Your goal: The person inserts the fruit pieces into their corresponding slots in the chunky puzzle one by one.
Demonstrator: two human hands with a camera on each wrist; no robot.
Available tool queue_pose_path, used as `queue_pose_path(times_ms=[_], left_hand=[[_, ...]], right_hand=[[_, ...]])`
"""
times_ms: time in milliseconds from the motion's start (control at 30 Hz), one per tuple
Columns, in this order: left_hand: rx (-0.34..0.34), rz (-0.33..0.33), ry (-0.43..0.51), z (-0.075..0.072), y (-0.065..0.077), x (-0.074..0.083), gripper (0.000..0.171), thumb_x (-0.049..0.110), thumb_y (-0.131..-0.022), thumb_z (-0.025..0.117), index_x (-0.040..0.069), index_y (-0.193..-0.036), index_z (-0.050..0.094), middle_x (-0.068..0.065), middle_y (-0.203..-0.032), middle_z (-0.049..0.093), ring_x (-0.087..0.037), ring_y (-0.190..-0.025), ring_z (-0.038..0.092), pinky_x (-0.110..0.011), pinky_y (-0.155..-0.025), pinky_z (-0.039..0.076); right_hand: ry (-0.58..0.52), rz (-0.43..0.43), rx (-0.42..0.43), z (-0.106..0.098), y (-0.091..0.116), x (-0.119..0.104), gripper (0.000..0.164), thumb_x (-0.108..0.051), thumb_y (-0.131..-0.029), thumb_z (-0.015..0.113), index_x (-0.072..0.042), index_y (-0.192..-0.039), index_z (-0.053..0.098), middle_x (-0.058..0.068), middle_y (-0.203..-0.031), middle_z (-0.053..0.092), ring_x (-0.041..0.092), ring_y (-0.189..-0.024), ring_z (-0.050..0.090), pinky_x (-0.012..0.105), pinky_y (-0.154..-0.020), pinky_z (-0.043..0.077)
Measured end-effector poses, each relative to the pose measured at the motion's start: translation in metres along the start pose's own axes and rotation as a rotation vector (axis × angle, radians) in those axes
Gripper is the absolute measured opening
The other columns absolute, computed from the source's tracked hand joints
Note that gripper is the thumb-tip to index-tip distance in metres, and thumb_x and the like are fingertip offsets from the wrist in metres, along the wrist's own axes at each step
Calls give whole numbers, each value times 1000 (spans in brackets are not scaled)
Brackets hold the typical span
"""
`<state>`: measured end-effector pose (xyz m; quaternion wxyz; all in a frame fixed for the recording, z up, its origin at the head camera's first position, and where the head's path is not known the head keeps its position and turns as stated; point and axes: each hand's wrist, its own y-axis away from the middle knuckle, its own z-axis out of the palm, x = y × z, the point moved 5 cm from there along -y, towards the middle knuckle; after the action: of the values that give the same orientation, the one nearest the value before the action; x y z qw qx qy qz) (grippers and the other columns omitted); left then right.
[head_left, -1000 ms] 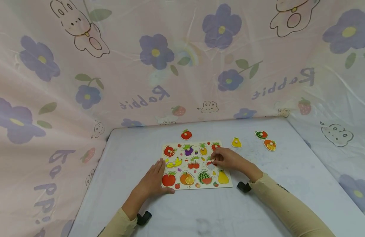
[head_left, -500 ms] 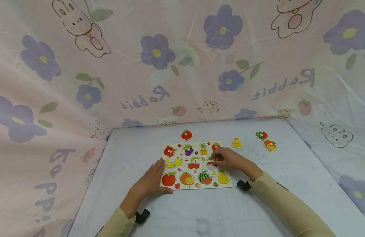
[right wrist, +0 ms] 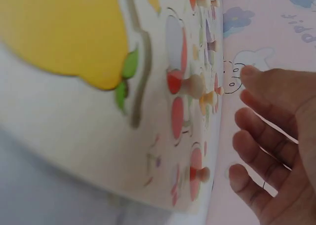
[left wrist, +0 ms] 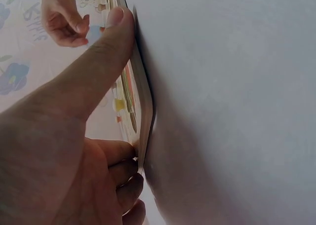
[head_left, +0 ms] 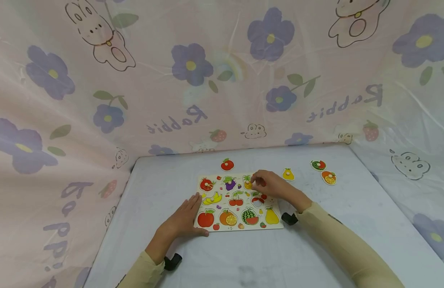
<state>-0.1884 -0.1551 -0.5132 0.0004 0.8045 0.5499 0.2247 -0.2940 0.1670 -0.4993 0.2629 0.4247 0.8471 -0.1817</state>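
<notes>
Red corner piece (right wrist: 196, 186): partly hidden behind my right fingers (head_left: 258, 176), head view. Yellow pear (right wrist: 74, 32): blurred, cut off, right-wrist view. My left sleeve (head_left: 142, 271): cut off below, head view.

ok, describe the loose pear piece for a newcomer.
Find the fruit board on the table. Off its far right corner, beyond the right hand, lies the loose pear piece. It's the sole yellow loose piece; watermelon piece and orange piece lie farther right.
</notes>
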Motion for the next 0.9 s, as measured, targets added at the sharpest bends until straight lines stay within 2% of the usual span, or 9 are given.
queue_pose_path(times_ms=[133,367,600,900], left_hand=[[6,9,-8,2,-1,-2,127,53,-77,94,-1,-168,25,-17,-178,22,-34,-164,20,-51,-134,20],[16,17,-4,7,-3,-5,129,54,-76,95,-2,-168,25,-18,-178,21,-34,-165,19,-50,-133,21],[15,14,-6,7,-3,-4,129,54,-76,95,-2,-168,25,-18,-177,21,-35,-164,19,-50,-133,22],[23,16,-27,7,-3,-2,128,53,-75,96,-3,-167,27,-19,-177,23,-36,-164,21,-50,-133,23]], right_hand=[[30,-14,33,-2,-11,-3,22,-22,-100,80,-8,-117,75,-4,-95,63,19,-88,58,30,-76,54],[17,-57,96,-7,-28,-12,23,-16,-99,80,-3,-118,76,4,-103,68,31,-98,63,46,-85,58],[42,-18,114,-6,-45,-8,28,-19,-100,80,-4,-123,74,3,-110,67,23,-101,60,41,-90,58],[27,15,115,-6,-64,-3,26,-19,-101,79,-5,-123,74,6,-114,69,25,-106,62,45,-99,56]])
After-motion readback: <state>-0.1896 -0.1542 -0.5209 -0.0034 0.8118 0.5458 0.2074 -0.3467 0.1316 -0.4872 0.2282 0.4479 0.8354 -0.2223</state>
